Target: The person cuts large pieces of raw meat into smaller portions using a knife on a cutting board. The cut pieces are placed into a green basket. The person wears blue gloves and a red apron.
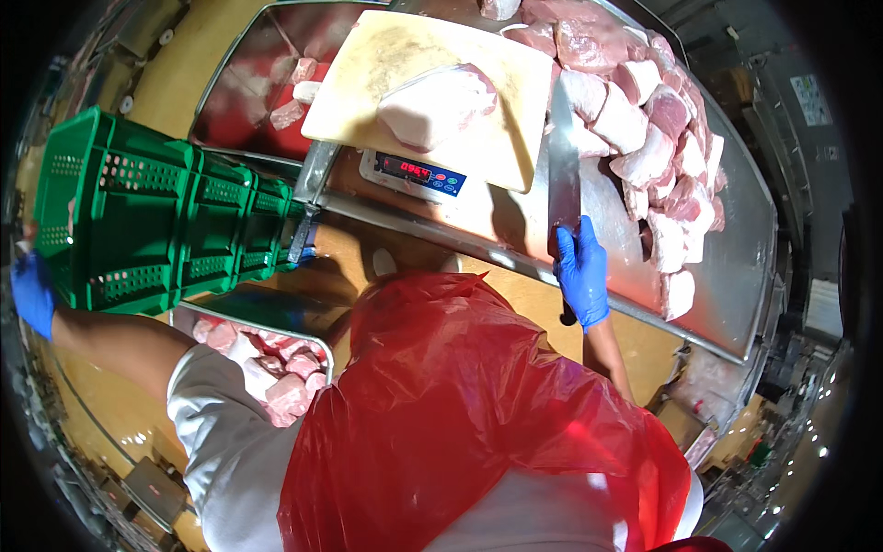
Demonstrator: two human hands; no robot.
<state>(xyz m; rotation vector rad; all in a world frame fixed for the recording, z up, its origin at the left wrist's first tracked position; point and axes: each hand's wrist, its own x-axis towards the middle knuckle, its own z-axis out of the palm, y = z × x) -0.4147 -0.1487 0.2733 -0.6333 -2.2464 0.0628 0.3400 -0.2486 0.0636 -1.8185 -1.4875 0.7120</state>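
My right hand [581, 276], in a blue glove, is closed round the handle of a long, broad-bladed knife [564, 166]. Its blade points away from me, beside the right edge of a cream cutting board [359, 74]. One large pale piece of meat [432, 106] rests on that board, above a digital scale [416, 175] with a lit red display. Far out to the left, my gloved left hand [35, 294] is at the outer end of a stack of green perforated crates [138, 212]. The picture's rim blurs its fingers, so a grip cannot be made out.
Many meat chunks [644, 120] are heaped on the right of the steel table [727, 304]. A red-stained steel bin [248, 101] with a few pieces stands beyond the crates. Below them, a tub [328, 354] holds more meat. A red plastic apron [414, 386] covers my front.
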